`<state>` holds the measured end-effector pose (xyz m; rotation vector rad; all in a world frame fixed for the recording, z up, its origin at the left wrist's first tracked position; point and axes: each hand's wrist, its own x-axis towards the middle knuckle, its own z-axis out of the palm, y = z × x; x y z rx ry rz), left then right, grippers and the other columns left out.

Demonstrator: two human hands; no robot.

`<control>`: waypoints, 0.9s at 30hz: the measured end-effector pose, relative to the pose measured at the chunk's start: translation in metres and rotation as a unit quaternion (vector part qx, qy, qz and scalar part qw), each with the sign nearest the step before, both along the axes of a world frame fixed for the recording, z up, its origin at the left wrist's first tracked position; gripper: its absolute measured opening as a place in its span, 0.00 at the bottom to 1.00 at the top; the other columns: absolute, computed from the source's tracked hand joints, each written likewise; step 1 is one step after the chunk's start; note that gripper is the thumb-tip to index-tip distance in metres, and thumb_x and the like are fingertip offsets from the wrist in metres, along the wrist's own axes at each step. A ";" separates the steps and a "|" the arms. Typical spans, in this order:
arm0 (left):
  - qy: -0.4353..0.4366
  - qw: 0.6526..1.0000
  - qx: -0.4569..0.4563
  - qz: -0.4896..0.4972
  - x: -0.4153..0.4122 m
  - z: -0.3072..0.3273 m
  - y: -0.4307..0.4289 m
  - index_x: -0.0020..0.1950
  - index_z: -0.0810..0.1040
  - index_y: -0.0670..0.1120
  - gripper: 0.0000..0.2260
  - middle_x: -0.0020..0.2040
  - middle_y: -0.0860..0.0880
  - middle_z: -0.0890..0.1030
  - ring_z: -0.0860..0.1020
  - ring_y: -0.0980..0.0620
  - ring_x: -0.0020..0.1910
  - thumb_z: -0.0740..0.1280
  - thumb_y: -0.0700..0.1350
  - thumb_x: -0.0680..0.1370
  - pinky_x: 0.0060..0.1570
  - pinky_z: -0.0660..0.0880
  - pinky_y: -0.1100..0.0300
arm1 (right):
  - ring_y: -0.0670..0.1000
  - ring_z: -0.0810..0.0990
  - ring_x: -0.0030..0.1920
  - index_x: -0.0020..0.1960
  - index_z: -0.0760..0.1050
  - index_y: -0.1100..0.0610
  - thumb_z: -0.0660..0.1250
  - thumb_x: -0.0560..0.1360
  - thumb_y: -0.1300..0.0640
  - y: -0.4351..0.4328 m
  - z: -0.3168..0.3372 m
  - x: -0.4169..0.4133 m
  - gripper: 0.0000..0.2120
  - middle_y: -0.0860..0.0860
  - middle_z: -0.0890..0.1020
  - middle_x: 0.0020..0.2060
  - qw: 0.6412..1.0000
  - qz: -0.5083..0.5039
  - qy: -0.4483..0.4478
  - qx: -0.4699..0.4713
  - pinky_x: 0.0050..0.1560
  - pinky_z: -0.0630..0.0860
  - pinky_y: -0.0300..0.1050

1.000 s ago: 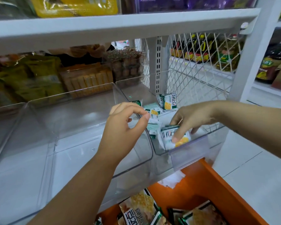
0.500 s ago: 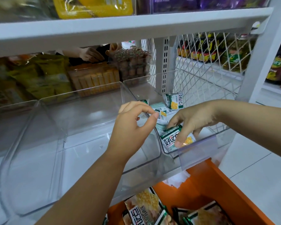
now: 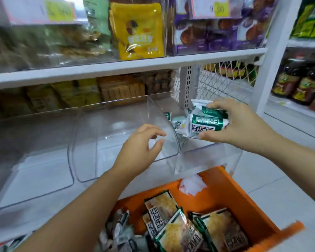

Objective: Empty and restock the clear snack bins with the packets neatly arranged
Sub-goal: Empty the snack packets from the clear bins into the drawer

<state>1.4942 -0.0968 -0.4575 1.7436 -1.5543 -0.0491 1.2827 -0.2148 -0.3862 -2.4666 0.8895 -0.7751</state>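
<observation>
My right hand [image 3: 238, 124] grips a bunch of white-and-green snack packets [image 3: 205, 124] lifted above the right clear bin [image 3: 211, 151]. A few small packets [image 3: 177, 122] still lie at the back of that bin. My left hand [image 3: 142, 150] hovers with loosely curled fingers at the front wall of the middle clear bin [image 3: 102, 142], holding nothing. That middle bin holds no packets, nor does the clear bin to its left [image 3: 31, 160].
An orange crate [image 3: 231, 195] below the shelf holds larger snack bags [image 3: 178, 224] and small wrapped packets [image 3: 116, 233]. White shelf boards run above, stocked with yellow and purple bags. A wire mesh panel [image 3: 224, 82] closes the shelf's right side. Dark bottles [image 3: 296, 82] stand further right.
My right hand gathered packets from the right bin's front and lifted them up. My left hand drew back from the bin divider and let go. The view tilted upward.
</observation>
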 end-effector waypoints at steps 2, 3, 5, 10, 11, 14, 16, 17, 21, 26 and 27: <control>-0.059 0.998 0.027 0.011 0.003 0.001 0.047 0.54 0.79 0.54 0.06 0.52 0.60 0.77 0.74 0.63 0.48 0.65 0.48 0.78 0.51 0.72 0.62 | 0.43 0.73 0.48 0.56 0.73 0.50 0.80 0.61 0.52 0.038 -0.011 0.000 0.27 0.44 0.73 0.48 0.999 0.049 0.001 0.006 0.46 0.64 0.20; -0.089 0.995 0.046 0.018 0.006 0.002 0.072 0.54 0.79 0.54 0.08 0.52 0.59 0.78 0.75 0.62 0.48 0.64 0.49 0.78 0.50 0.73 0.61 | 0.43 0.73 0.49 0.55 0.73 0.49 0.81 0.60 0.52 0.057 -0.019 0.004 0.27 0.44 0.74 0.48 0.997 0.079 0.004 0.009 0.48 0.64 0.19; -0.160 0.984 0.078 0.031 0.019 0.000 0.120 0.53 0.80 0.52 0.13 0.51 0.56 0.81 0.79 0.55 0.48 0.59 0.53 0.76 0.48 0.74 0.59 | 0.43 0.75 0.50 0.55 0.75 0.49 0.81 0.59 0.48 0.089 -0.042 0.018 0.28 0.43 0.75 0.48 0.989 0.142 0.036 0.017 0.53 0.66 0.23; -0.255 0.947 0.151 0.122 0.070 -0.013 0.227 0.49 0.82 0.49 0.15 0.50 0.50 0.82 0.81 0.45 0.47 0.58 0.52 0.74 0.49 0.77 0.51 | 0.41 0.70 0.59 0.63 0.72 0.46 0.77 0.63 0.40 0.167 -0.101 0.079 0.32 0.41 0.72 0.58 0.961 0.228 0.146 0.056 0.58 0.66 0.31; -0.268 0.937 0.165 0.150 0.081 -0.019 0.247 0.49 0.82 0.49 0.14 0.52 0.49 0.81 0.81 0.44 0.48 0.59 0.52 0.73 0.49 0.77 0.49 | 0.44 0.71 0.61 0.66 0.71 0.48 0.76 0.64 0.40 0.180 -0.114 0.094 0.34 0.44 0.72 0.60 0.956 0.234 0.167 0.057 0.61 0.67 0.35; -0.309 0.907 0.194 0.208 0.105 -0.043 0.291 0.52 0.82 0.49 0.12 0.61 0.44 0.79 0.78 0.39 0.59 0.71 0.48 0.68 0.53 0.76 0.37 | 0.50 0.73 0.61 0.68 0.70 0.50 0.76 0.64 0.41 0.213 -0.153 0.141 0.36 0.49 0.73 0.63 0.939 0.243 0.233 0.074 0.61 0.70 0.42; -0.332 0.896 0.210 0.207 0.110 -0.059 0.303 0.54 0.81 0.48 0.19 0.66 0.43 0.76 0.74 0.36 0.65 0.78 0.45 0.64 0.55 0.73 0.31 | 0.52 0.73 0.61 0.69 0.70 0.52 0.76 0.64 0.41 0.232 -0.179 0.170 0.38 0.52 0.73 0.63 0.923 0.255 0.271 0.093 0.61 0.70 0.43; -0.337 0.895 0.204 0.208 0.109 -0.064 0.304 0.55 0.81 0.48 0.22 0.67 0.42 0.75 0.73 0.35 0.65 0.79 0.45 0.63 0.55 0.72 0.30 | 0.53 0.73 0.63 0.68 0.70 0.53 0.77 0.64 0.41 0.240 -0.190 0.184 0.38 0.52 0.73 0.63 0.918 0.261 0.280 0.100 0.61 0.70 0.43; -0.336 0.900 0.154 0.231 0.106 -0.069 0.293 0.56 0.82 0.48 0.22 0.65 0.43 0.76 0.73 0.34 0.65 0.80 0.45 0.63 0.58 0.68 0.31 | 0.53 0.58 0.74 0.76 0.59 0.52 0.75 0.68 0.45 0.257 -0.209 0.216 0.43 0.53 0.58 0.75 0.900 0.307 0.279 0.133 0.71 0.58 0.44; -0.321 0.906 0.135 0.242 0.106 -0.073 0.290 0.55 0.82 0.49 0.21 0.64 0.43 0.76 0.72 0.35 0.66 0.79 0.44 0.63 0.62 0.63 0.30 | 0.48 0.66 0.70 0.73 0.63 0.48 0.71 0.73 0.47 0.245 -0.176 0.207 0.32 0.47 0.66 0.71 0.917 0.308 0.218 0.133 0.67 0.64 0.41; -0.315 0.910 0.126 0.240 0.104 -0.072 0.289 0.55 0.82 0.49 0.21 0.64 0.43 0.76 0.72 0.36 0.66 0.79 0.43 0.63 0.62 0.63 0.30 | 0.46 0.69 0.67 0.72 0.66 0.47 0.70 0.74 0.47 0.238 -0.164 0.197 0.28 0.45 0.70 0.68 0.919 0.309 0.210 0.128 0.65 0.66 0.40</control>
